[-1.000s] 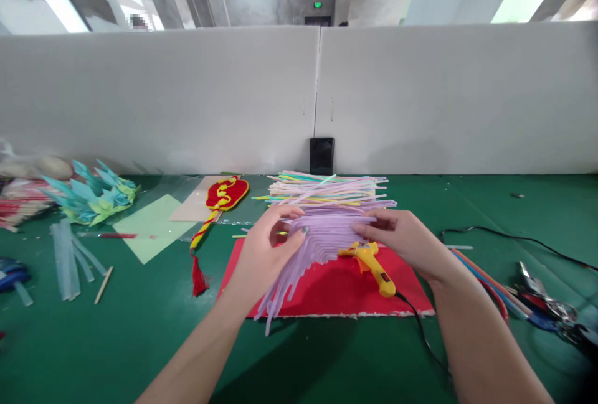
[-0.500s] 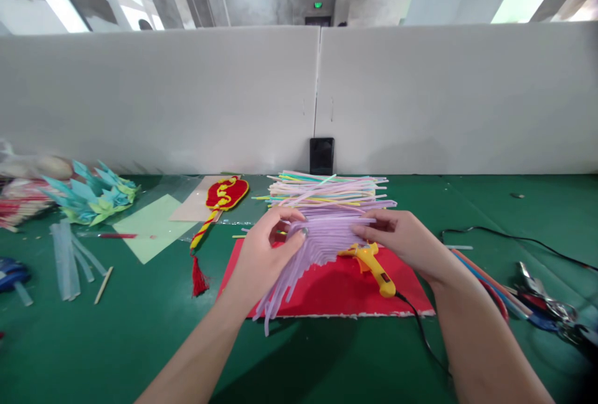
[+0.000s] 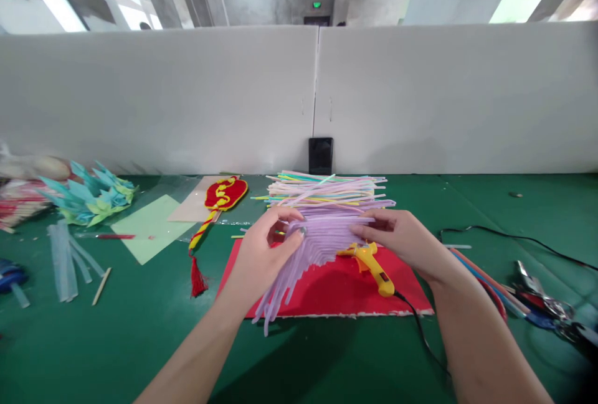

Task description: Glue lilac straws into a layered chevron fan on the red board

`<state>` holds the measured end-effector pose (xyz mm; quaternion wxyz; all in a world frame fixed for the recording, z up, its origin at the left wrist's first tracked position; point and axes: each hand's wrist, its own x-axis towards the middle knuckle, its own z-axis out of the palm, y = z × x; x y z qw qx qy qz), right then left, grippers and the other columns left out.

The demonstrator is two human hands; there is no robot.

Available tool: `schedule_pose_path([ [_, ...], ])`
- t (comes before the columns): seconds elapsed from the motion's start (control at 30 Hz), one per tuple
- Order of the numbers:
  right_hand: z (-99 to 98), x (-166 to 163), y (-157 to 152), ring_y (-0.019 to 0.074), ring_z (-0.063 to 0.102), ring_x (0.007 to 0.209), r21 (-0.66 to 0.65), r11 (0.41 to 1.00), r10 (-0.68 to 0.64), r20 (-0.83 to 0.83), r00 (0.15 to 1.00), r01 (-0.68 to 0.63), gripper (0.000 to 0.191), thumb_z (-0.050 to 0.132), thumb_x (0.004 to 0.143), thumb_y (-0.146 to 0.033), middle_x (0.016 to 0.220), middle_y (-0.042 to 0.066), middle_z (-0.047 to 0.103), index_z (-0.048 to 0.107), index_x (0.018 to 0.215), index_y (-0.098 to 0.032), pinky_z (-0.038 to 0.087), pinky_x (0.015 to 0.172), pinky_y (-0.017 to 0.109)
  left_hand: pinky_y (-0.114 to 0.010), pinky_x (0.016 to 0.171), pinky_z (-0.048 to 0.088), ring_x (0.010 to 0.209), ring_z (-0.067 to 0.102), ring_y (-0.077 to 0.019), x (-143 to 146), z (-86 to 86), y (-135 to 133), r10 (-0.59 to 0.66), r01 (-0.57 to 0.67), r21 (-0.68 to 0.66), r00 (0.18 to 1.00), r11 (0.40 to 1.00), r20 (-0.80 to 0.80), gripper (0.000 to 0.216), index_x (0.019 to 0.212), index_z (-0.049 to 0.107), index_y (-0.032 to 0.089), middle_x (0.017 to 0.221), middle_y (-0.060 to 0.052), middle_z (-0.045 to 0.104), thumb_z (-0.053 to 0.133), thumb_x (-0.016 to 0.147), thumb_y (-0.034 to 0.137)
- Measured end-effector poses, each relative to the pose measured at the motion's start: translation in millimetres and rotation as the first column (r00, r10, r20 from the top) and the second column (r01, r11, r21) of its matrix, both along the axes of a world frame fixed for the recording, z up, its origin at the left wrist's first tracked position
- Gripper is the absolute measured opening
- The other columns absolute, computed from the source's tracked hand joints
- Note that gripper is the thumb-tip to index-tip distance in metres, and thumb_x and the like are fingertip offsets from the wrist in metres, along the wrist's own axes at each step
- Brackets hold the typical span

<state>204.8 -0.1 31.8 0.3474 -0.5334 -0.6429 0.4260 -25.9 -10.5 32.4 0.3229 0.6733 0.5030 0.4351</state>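
Glue gun (image 3: 374,264) on mat (image 3: 327,297), straw fan (image 3: 322,239) above, pile (image 3: 327,187) behind

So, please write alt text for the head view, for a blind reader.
A left hand and a right hand hold a fan of purple straws over a red sheet on a green table. A yellow glue gun lies on the sheet, and a pile of coloured straws lies behind.

Lilac straw fan (image 3: 314,243): joined straws bent in V, held above red sheet.
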Motion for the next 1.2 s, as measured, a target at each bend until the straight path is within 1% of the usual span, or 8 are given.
schedule_pose_path([
  [0.17,-0.9,-0.6,1.5,0.0151,0.06,0.074,0.025,0.999,-0.024,-0.041,0.999,0.025,0.031,0.066,0.072,-0.047,0.083,0.003,0.067,0.068,0.087,-0.021,0.047,0.066,0.028,-0.027,0.075,0.044,0.084,0.055,-0.0135,-1.0,-1.1,0.3,0.004,-0.004,-0.019,1.0,1.0,0.012,0.016,0.093,0.059,0.023,0.096,0.001,0.059,0.055,0.078,0.017],
  [0.47,-3.0,-1.8,1.8,0.0176,0.061,0.075,0.123,0.987,-0.096,-0.053,0.994,0.102,0.035,0.065,0.073,-0.05,0.085,0.005,0.069,0.069,0.088,-0.019,0.049,0.065,0.03,-0.028,0.075,0.047,0.09,0.057,-0.0152,-1.4,-0.4,0.8,-0.025,0.028,-0.053,0.998,0.998,0.061,0.023,0.1,0.057,0.023,0.099,0.0,0.061,0.057,0.077,0.018],
  [0.67,1.1,-4.4,2.2,0.0174,0.063,0.079,0.109,0.987,-0.098,-0.186,0.978,0.12,0.036,0.068,0.072,-0.045,0.084,0.004,0.069,0.067,0.097,-0.02,0.051,0.07,0.03,-0.029,0.073,0.047,0.086,0.06,-0.0162,-1.3,-0.1,1.1,0.005,0.004,-0.094,0.994,0.996,0.106,0.03,0.105,0.057,0.023,0.097,-0.002,0.064,0.058,0.076,0.018],
  [0.83,2.9,-1.4,-0.3,0.015,0.063,0.07,0.07,0.974,-0.178,-0.357,0.917,0.216,0.042,0.058,0.078,-0.052,0.083,0.005,0.068,0.062,0.106,-0.021,0.049,0.058,0.025,-0.029,0.076,0.047,0.088,0.06,-0.0164,1.3,0.7,-1.0,0.039,0.003,-0.16,0.966,0.987,0.255,0.033,0.106,0.057,0.022,0.097,-0.002,0.065,0.061,0.074,0.02],
  [0.93,-10.1,-2.1,-3.7,0.0133,0.062,0.065,0.002,0.961,-0.249,-0.434,0.866,0.278,0.041,0.055,0.079,-0.055,0.08,0.004,0.066,0.064,0.1,-0.02,0.048,0.053,0.023,-0.029,0.079,0.046,0.094,0.059,-0.0172,3.9,-3.6,-3.6,0.071,0.014,-0.234,0.934,0.972,0.349,0.034,0.105,0.058,0.02,0.099,-0.003,0.065,0.062,0.072,0.021],
  [1.0,-24.7,-5.7,-7.5,0.0134,0.061,0.061,-0.057,0.953,-0.291,-0.438,0.851,0.297,0.043,0.056,0.077,-0.056,0.075,0.003,0.063,0.064,0.097,-0.019,0.047,0.048,0.023,-0.029,0.08,0.046,0.093,0.059,-0.0176,5.0,-12.4,-5.4,0.09,0.012,-0.275,0.931,0.961,0.353,0.034,0.104,0.06,0.02,0.097,-0.003,0.064,0.064,0.07,0.02],
  [1.1,-49.3,-14.4,-16.0,0.0144,0.06,0.058,-0.151,0.943,-0.332,-0.443,0.833,0.296,0.046,0.061,0.072,-0.058,0.071,0.002,0.062,0.061,0.094,-0.017,0.046,0.042,0.023,-0.03,0.08,0.045,0.092,0.058,-0.0183,4.9,-34.7,-7.5,0.121,-0.014,-0.313,0.937,0.95,0.327,0.035,0.103,0.061,0.018,0.094,-0.004,0.064,0.065,0.068,0.022],
  [1.2,-70.3,-22.7,-25.5,0.0149,0.061,0.06,-0.174,0.945,-0.327,-0.454,0.829,0.278,0.049,0.062,0.07,-0.057,0.077,0.003,0.062,0.057,0.099,-0.017,0.047,0.042,0.023,-0.03,0.08,0.044,0.091,0.058,-0.0187,4.1,-60.0,-9.9,0.12,-0.006,-0.337,0.94,0.942,0.321,0.035,0.101,0.062,0.017,0.095,-0.005,0.063,0.066,0.067,0.024],
])
